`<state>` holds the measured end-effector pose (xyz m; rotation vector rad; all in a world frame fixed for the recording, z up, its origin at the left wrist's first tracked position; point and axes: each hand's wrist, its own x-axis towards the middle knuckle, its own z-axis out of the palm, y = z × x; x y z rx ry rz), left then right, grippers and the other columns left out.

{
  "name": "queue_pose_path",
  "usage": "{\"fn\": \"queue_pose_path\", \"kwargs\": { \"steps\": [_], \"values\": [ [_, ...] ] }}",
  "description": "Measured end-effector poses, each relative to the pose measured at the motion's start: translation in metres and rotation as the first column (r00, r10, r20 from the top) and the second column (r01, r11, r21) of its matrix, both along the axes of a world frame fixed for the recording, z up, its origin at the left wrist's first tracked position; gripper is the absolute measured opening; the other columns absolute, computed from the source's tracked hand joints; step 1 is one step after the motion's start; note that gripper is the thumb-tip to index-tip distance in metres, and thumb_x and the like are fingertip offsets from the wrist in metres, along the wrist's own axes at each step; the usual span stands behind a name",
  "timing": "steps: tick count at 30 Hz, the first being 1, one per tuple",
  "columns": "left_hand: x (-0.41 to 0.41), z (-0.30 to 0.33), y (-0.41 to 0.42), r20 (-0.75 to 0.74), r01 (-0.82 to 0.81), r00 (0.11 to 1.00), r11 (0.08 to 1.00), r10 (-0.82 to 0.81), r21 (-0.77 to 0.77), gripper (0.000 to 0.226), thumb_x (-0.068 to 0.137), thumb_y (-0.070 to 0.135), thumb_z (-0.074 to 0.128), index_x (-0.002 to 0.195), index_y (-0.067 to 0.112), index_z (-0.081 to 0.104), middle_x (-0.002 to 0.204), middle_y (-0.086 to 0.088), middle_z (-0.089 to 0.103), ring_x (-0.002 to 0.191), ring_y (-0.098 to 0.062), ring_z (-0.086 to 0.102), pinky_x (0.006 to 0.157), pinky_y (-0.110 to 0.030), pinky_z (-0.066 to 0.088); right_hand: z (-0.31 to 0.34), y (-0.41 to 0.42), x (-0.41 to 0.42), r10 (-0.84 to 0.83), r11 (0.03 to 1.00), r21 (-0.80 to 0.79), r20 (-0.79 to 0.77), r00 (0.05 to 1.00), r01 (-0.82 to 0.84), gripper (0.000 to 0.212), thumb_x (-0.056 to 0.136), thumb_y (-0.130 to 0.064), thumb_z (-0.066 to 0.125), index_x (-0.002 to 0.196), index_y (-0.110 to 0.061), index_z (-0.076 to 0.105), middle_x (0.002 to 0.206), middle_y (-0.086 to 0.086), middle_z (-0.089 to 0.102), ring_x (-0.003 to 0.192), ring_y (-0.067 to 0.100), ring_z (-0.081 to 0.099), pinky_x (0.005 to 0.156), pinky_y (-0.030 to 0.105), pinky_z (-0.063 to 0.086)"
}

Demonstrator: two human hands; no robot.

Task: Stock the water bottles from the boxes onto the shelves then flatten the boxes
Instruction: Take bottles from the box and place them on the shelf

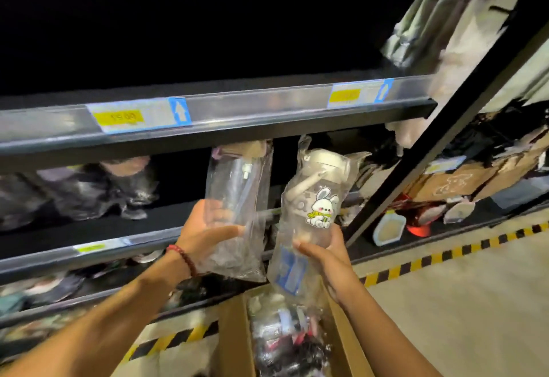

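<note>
My left hand point(205, 234) grips a clear water bottle in a plastic bag point(237, 198), held upright in front of the middle shelf. My right hand point(323, 254) holds a second bagged bottle point(312, 207) with a white lid, a strap and a rabbit sticker, tilted slightly right. Both bottles are raised just below the upper shelf rail point(225, 115). Below them stands an open cardboard box point(234, 335) with several more bagged bottles point(288, 332) inside.
Dark bagged goods point(89, 189) lie on the middle shelf at left. A black upright post point(439, 139) divides the shelving. Cardboard boxes point(457, 180) and packets sit to the right. Yellow-black tape point(445, 254) marks the floor edge.
</note>
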<state>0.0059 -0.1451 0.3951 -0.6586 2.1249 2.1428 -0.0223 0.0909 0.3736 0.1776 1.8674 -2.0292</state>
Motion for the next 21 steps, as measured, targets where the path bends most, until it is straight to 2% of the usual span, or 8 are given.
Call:
{"fn": "queue_pose_path", "kwargs": {
  "steps": [3, 5, 7, 9, 13, 15, 19, 21],
  "values": [
    [0.007, -0.003, -0.029, 0.015, -0.060, 0.998, 0.998, 0.060, -0.026, 0.091, 0.029, 0.039, 0.081, 0.110, 0.017, 0.046, 0.105, -0.007, 0.058, 0.094, -0.022, 0.061, 0.068, -0.029, 0.048, -0.002, -0.033, -0.012, 0.102, 0.995, 0.000, 0.049, 0.994, -0.102, 0.091, 0.045, -0.029, 0.092, 0.123, -0.021, 0.047, 0.110, 0.002, 0.066, 0.098, 0.017, 0.066, 0.079, 0.027, 0.055],
    [0.011, -0.006, -0.045, 0.020, -0.103, 0.994, 0.994, 0.104, -0.042, 0.082, 0.028, 0.041, 0.079, 0.101, 0.022, 0.047, 0.103, -0.007, 0.058, 0.092, -0.022, 0.059, 0.066, -0.029, 0.048, -0.005, -0.053, -0.018, 0.171, 0.984, 0.044, 0.068, 0.983, -0.174, 0.109, 0.034, -0.049, 0.093, 0.128, -0.021, 0.046, 0.116, 0.006, 0.066, 0.103, 0.023, 0.066, 0.088, 0.042, 0.054],
    [0.015, -0.007, -0.058, 0.017, -0.142, 0.990, 0.988, 0.143, -0.059, 0.076, 0.028, 0.042, 0.078, 0.095, 0.026, 0.046, 0.102, -0.008, 0.058, 0.090, -0.021, 0.059, 0.065, -0.027, 0.046, -0.014, -0.068, -0.021, 0.223, 0.973, 0.037, 0.061, 0.973, -0.226, 0.112, 0.036, -0.052, 0.092, 0.132, -0.022, 0.043, 0.121, 0.007, 0.064, 0.108, 0.026, 0.064, 0.094, 0.050, 0.050],
    [0.016, -0.010, -0.067, 0.011, -0.160, 0.987, 0.985, 0.162, -0.066, 0.075, 0.029, 0.044, 0.078, 0.095, 0.028, 0.046, 0.102, -0.007, 0.058, 0.090, -0.020, 0.059, 0.066, -0.026, 0.045, -0.016, -0.081, -0.023, 0.246, 0.967, 0.052, 0.070, 0.967, -0.250, 0.111, 0.039, -0.051, 0.092, 0.135, -0.026, 0.041, 0.126, 0.006, 0.060, 0.114, 0.027, 0.060, 0.097, 0.051, 0.048],
    [0.012, -0.013, -0.076, -0.007, -0.174, 0.985, 0.985, 0.174, -0.021, 0.074, 0.030, 0.044, 0.079, 0.095, 0.028, 0.047, 0.099, -0.004, 0.059, 0.087, -0.017, 0.059, 0.064, -0.025, 0.044, -0.014, -0.096, -0.027, 0.235, 0.971, 0.024, 0.050, 0.971, -0.236, 0.070, 0.061, -0.020, 0.087, 0.119, -0.024, 0.049, 0.113, 0.002, 0.067, 0.105, 0.020, 0.065, 0.090, 0.037, 0.052],
    [0.006, -0.013, -0.075, -0.019, -0.163, 0.987, 0.986, 0.162, -0.021, 0.072, 0.033, 0.041, 0.082, 0.095, 0.028, 0.048, 0.101, -0.003, 0.060, 0.088, -0.016, 0.059, 0.062, -0.025, 0.044, -0.009, -0.100, -0.031, 0.209, 0.976, 0.065, 0.015, 0.978, -0.210, 0.055, 0.071, -0.011, 0.079, 0.116, -0.023, 0.049, 0.111, 0.003, 0.067, 0.102, 0.020, 0.065, 0.089, 0.037, 0.052],
    [-0.011, -0.008, -0.074, -0.038, -0.152, 0.988, 0.987, 0.150, -0.053, 0.053, 0.055, 0.025, 0.087, 0.093, 0.025, 0.050, 0.095, 0.001, 0.060, 0.088, -0.012, 0.060, 0.068, -0.023, 0.045, 0.006, -0.099, -0.048, 0.190, 0.980, 0.076, -0.050, 0.981, -0.186, 0.053, 0.076, -0.007, 0.073, 0.122, -0.019, 0.049, 0.113, 0.004, 0.065, 0.102, 0.019, 0.065, 0.083, 0.029, 0.052],
    [-0.022, -0.003, -0.074, -0.051, -0.111, 0.993, 0.990, 0.107, -0.082, 0.036, 0.059, 0.027, 0.085, 0.078, 0.016, 0.057, 0.072, 0.007, 0.063, 0.067, -0.005, 0.060, 0.058, -0.016, 0.044, 0.015, -0.097, -0.060, 0.180, 0.981, 0.096, -0.094, 0.979, -0.171, 0.054, 0.076, -0.008, 0.074, 0.124, -0.016, 0.050, 0.115, 0.006, 0.065, 0.104, 0.020, 0.065, 0.083, 0.030, 0.052]
  ]
}}
